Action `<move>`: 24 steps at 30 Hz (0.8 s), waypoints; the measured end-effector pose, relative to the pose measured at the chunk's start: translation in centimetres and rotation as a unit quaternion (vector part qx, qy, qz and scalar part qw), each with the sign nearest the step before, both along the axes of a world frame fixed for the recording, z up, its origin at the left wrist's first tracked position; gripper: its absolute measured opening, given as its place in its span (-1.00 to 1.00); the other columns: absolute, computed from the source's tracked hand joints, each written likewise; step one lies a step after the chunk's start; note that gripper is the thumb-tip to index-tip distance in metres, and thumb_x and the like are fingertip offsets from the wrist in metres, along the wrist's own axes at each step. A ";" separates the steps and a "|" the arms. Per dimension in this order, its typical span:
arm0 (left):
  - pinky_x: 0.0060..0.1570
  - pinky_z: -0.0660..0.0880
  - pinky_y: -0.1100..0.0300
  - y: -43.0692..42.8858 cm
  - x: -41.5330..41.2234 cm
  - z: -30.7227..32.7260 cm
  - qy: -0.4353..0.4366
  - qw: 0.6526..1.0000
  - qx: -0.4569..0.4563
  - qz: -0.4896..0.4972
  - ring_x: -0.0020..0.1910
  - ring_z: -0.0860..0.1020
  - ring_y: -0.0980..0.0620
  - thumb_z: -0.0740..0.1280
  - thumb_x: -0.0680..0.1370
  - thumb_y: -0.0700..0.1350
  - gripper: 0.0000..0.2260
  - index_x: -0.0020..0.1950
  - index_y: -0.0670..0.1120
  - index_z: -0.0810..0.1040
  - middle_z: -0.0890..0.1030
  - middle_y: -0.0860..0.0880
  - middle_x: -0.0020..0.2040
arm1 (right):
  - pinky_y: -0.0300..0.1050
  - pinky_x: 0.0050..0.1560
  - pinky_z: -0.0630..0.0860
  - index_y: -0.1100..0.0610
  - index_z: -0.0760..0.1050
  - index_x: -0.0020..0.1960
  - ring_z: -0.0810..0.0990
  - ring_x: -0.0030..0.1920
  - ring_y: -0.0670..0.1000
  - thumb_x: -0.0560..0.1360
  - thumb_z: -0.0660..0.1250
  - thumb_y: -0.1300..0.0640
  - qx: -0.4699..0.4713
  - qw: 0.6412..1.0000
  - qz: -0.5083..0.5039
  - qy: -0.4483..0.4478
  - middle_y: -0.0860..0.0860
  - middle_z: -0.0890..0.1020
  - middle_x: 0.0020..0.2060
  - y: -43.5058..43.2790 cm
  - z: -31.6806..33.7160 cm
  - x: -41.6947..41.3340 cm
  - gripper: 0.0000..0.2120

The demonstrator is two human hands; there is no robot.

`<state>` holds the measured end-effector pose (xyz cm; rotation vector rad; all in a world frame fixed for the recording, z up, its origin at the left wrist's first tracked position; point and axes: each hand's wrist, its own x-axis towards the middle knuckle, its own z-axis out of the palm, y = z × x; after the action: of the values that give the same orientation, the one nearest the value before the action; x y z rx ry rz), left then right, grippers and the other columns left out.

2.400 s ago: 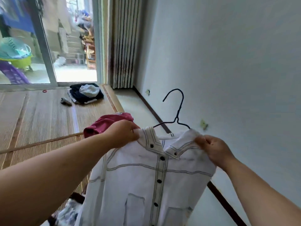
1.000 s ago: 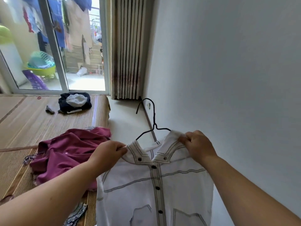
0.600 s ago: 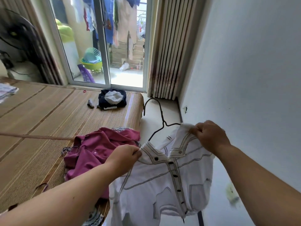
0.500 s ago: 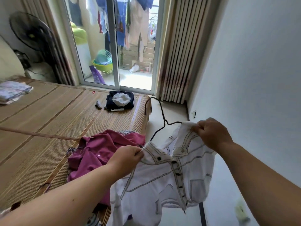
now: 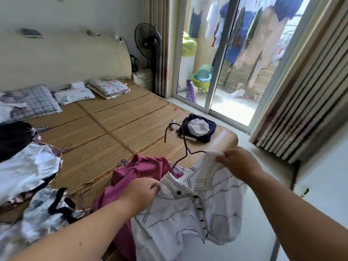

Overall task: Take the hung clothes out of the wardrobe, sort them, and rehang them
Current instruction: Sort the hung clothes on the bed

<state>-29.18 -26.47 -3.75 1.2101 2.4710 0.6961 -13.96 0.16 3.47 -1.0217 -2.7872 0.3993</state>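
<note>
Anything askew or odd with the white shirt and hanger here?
Yes. The white shirt sits crooked on the black wire hanger: the hook leans left over the bed, and the shoulder pinched by the right hand rides higher than the collar side gripped by the left hand. No damage visible.

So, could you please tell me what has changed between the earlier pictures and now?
The view has swung left, from the wall to the bed. The white shirt on its black hanger now tilts, hook leaning left toward the bed. Unchanged: the left hand and right hand still pinch its shoulders; nothing was let go.
</note>
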 end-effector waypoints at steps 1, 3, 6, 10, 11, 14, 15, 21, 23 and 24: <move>-0.34 0.31 0.25 -0.2 -0.6 -0.2 -0.005 1.000 -0.001 0.025 -0.30 0.49 0.15 0.17 0.61 0.08 -0.70 -0.13 -0.03 0.61 0.55 0.08 -0.34 | -0.01 -0.08 0.48 -0.04 0.59 -0.19 0.47 -0.18 0.04 0.50 0.27 -0.17 -0.011 1.000 0.021 -0.002 -0.12 0.41 -0.28 0.6 -0.6 -1.6 -0.75; -0.36 0.29 0.24 -0.5 -1.9 -0.6 -0.012 0.998 -0.013 0.065 -0.34 0.47 0.12 0.16 0.61 0.09 -0.68 -0.13 -0.07 0.59 0.58 0.02 -0.32 | -0.02 -0.10 0.50 -0.04 0.60 -0.16 0.48 -0.19 0.01 0.50 0.26 -0.17 -0.026 0.998 0.051 -0.011 -0.08 0.46 -0.24 1.6 -1.9 -4.4 -0.74; -0.28 0.38 0.13 -0.8 -4.6 -1.6 -0.023 0.992 -0.039 0.121 -0.27 0.53 0.05 0.16 0.61 0.08 -0.69 -0.12 -0.05 0.59 0.61 -0.01 -0.28 | -0.08 -0.18 0.49 -0.06 0.61 -0.15 0.48 -0.22 -0.05 0.50 0.24 -0.19 -0.035 0.994 0.093 -0.035 -0.08 0.50 -0.22 2.4 -4.0 -9.4 -0.73; -0.27 0.40 0.08 -0.5 -9.4 -4.5 -0.056 0.981 -0.055 0.179 -0.24 0.53 -0.01 0.19 0.60 0.06 -0.71 -0.18 -0.06 0.56 0.60 -0.01 -0.26 | -0.08 -0.21 0.53 -0.04 0.57 -0.23 0.51 -0.28 -0.07 0.51 0.26 -0.17 -0.058 0.986 0.136 -0.072 -0.10 0.54 -0.32 3.3 -7.8 -16.5 -0.73; -0.31 0.35 0.10 -0.4 -10.9 -5.4 -0.063 0.978 -0.057 0.192 -0.26 0.52 -0.01 0.20 0.60 0.05 -0.72 -0.21 -0.06 0.54 0.59 -0.01 -0.28 | -0.07 -0.20 0.54 -0.03 0.56 -0.25 0.52 -0.29 -0.07 0.51 0.25 -0.17 -0.066 0.984 0.142 -0.082 -0.10 0.55 -0.34 3.5 -8.9 -18.4 -0.72; -0.32 0.28 0.15 0.1 -15.1 -7.7 -0.071 0.968 -0.082 0.226 -0.21 0.54 -0.03 0.21 0.59 0.03 -0.74 -0.18 -0.08 0.55 0.61 -0.04 -0.24 | -0.09 -0.21 0.53 -0.01 0.56 -0.26 0.53 -0.27 -0.06 0.51 0.23 -0.18 -0.079 0.978 0.158 -0.113 -0.09 0.57 -0.32 4.2 -11.6 -23.5 -0.68; -0.32 0.27 0.15 0.1 -16.2 -8.2 -0.077 0.965 -0.092 0.233 -0.20 0.54 -0.05 0.21 0.59 0.02 -0.74 -0.18 -0.09 0.54 0.61 -0.06 -0.23 | -0.10 -0.21 0.53 -0.01 0.55 -0.27 0.53 -0.26 -0.06 0.51 0.23 -0.18 -0.084 0.976 0.164 -0.118 -0.08 0.57 -0.31 4.2 -12.3 -24.8 -0.68; -0.39 0.21 0.16 0.3 -21.9 -11.7 -0.123 0.939 -0.132 0.293 -0.36 0.44 0.04 0.23 0.55 -0.03 -0.70 -0.39 0.00 0.37 0.46 0.03 -0.41 | -0.03 -0.15 0.55 -0.07 0.41 -0.35 0.54 -0.23 0.00 0.52 0.19 -0.18 -0.095 0.958 0.213 -0.169 -0.06 0.55 -0.29 4.8 -16.9 -33.5 -0.67; -0.39 0.18 0.15 0.6 -23.2 -13.2 -0.139 0.926 -0.142 0.321 -0.38 0.41 0.02 0.22 0.53 -0.06 -0.69 -0.43 0.02 0.33 0.42 0.03 -0.43 | -0.07 -0.21 0.51 -0.04 0.37 -0.35 0.52 -0.24 0.00 0.52 0.18 -0.16 -0.093 0.950 0.233 -0.187 -0.07 0.52 -0.30 5.3 -18.8 -36.1 -0.68; -0.38 0.19 0.14 0.9 -23.7 -14.1 -0.148 0.920 -0.143 0.334 -0.37 0.41 0.01 0.22 0.53 -0.06 -0.71 -0.41 0.02 0.35 0.43 0.03 -0.43 | -0.09 -0.25 0.48 -0.03 0.34 -0.36 0.51 -0.25 0.00 0.52 0.18 -0.15 -0.092 0.946 0.242 -0.194 -0.07 0.51 -0.31 5.6 -19.8 -37.3 -0.67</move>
<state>-52.91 -25.62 -17.84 0.1176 2.5773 0.5806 -51.30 5.80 -16.36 -0.4609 -3.4139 0.5765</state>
